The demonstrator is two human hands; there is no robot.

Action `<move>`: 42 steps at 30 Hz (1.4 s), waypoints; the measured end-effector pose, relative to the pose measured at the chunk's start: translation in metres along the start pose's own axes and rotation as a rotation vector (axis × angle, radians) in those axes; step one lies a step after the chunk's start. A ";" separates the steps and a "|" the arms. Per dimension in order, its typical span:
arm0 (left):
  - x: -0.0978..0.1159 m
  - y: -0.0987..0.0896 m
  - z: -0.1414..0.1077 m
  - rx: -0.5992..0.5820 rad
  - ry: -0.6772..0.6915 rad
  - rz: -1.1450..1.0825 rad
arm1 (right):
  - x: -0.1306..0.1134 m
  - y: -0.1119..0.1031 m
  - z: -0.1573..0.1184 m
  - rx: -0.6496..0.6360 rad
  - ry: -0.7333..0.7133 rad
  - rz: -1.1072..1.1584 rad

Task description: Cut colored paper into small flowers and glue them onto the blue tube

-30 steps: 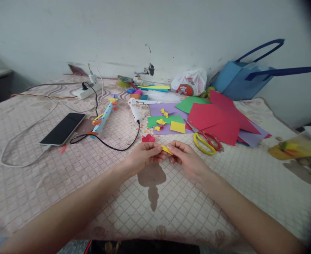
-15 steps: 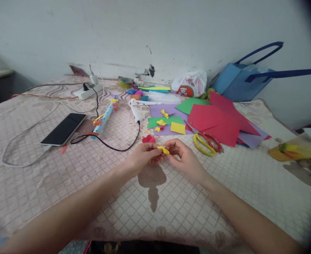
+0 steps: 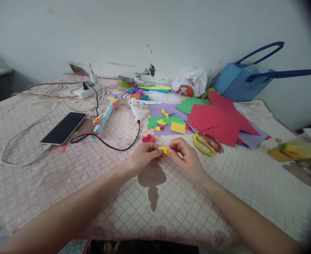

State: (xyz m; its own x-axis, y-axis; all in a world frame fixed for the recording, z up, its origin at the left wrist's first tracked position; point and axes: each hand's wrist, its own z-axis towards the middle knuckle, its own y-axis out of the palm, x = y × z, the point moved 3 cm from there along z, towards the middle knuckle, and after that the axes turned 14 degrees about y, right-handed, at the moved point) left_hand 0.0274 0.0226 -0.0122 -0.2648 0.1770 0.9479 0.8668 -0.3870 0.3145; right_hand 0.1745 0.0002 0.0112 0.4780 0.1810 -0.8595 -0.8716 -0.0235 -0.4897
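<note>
Between my two hands is a small yellow craft-foam piece (image 3: 164, 150). My left hand (image 3: 145, 154) pinches its left end between thumb and fingers. The fingers of my right hand (image 3: 185, 157) are closed on its right end. Just beyond my left fingers lies a red flower-shaped piece (image 3: 148, 138). Farther back, small yellow cut pieces (image 3: 161, 122) rest on a green sheet (image 3: 152, 122), beside a yellow rectangle (image 3: 178, 127). Scissors (image 3: 205, 144) with yellow and red handles lie past my right hand.
Red sheets (image 3: 213, 121) are piled at the right, with a blue bag (image 3: 242, 81) behind. A white corded glue gun (image 3: 134, 111) stands mid-table. To the left are a phone (image 3: 63, 128), a decorated blue strip (image 3: 104, 118) and a power strip (image 3: 88, 91). A yellowish container (image 3: 290, 150) sits far right.
My right thumb and fingers have shifted slightly on the yellow piece, which now shows more of its flat face. The left hand has hardly moved.
</note>
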 end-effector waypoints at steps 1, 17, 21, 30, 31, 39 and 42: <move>-0.001 -0.001 0.000 0.004 -0.013 -0.009 | -0.001 -0.001 0.001 -0.021 -0.011 -0.011; -0.002 -0.004 0.000 -0.009 -0.068 -0.099 | 0.002 -0.008 0.009 -0.088 -0.188 -0.089; -0.004 -0.005 0.000 -0.007 -0.069 -0.098 | 0.002 -0.009 0.008 -0.077 -0.222 -0.073; -0.006 -0.001 -0.002 0.007 0.032 -0.063 | 0.012 0.003 0.009 -0.147 0.205 0.291; -0.006 -0.001 -0.002 0.003 0.044 -0.036 | 0.013 0.004 0.008 -0.152 0.253 0.332; -0.007 -0.001 -0.001 -0.040 0.102 0.084 | 0.020 0.010 0.006 -0.171 0.417 0.534; -0.006 -0.001 -0.001 -0.044 0.123 0.117 | 0.021 0.010 0.006 -0.169 0.438 0.539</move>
State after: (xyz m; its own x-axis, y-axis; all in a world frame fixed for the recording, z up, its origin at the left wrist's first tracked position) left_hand 0.0281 0.0214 -0.0180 -0.2155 0.0178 0.9763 0.8763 -0.4378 0.2014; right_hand 0.1747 0.0101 -0.0110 0.0159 -0.3094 -0.9508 -0.9870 -0.1567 0.0345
